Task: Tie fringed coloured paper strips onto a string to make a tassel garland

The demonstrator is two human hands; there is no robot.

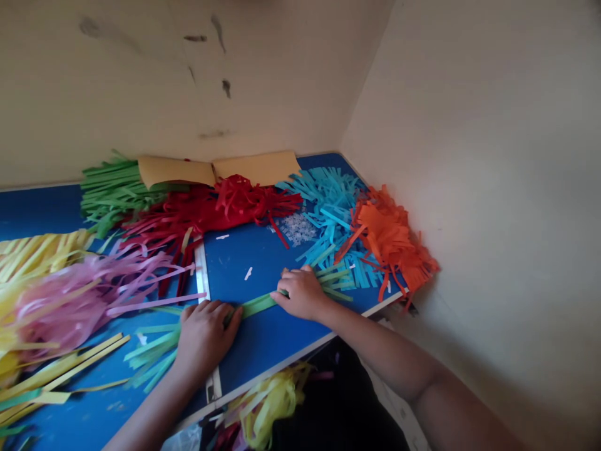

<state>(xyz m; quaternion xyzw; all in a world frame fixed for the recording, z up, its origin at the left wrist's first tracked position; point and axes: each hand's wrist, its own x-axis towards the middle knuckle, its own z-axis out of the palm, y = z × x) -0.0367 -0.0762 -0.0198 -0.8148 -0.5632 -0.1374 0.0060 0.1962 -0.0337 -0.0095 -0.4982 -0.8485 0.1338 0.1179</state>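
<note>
A green tissue-paper tassel [259, 305] with fringed ends lies across the blue table, its plain middle stretched between my two hands. My left hand [206, 331] is closed round its left part, and pale green strips fan out beyond the wrist. Farther right, my right hand [299, 292] is closed on the other part, with green strips spreading past the knuckles. The fingertips of both hands are partly hidden. Just beyond my right hand lies a bunch of light blue fringed paper [335, 216].
Orange fringe [394, 235] hangs at the right corner beside the wall. Red fringe [206, 210], dark green fringe [115, 191] and brown cardboard [258, 168] lie along the back. Pink fringe [79, 297] and yellow strips [61, 366] cover the left. Clear small bits [298, 228] are heaped near the blue fringe.
</note>
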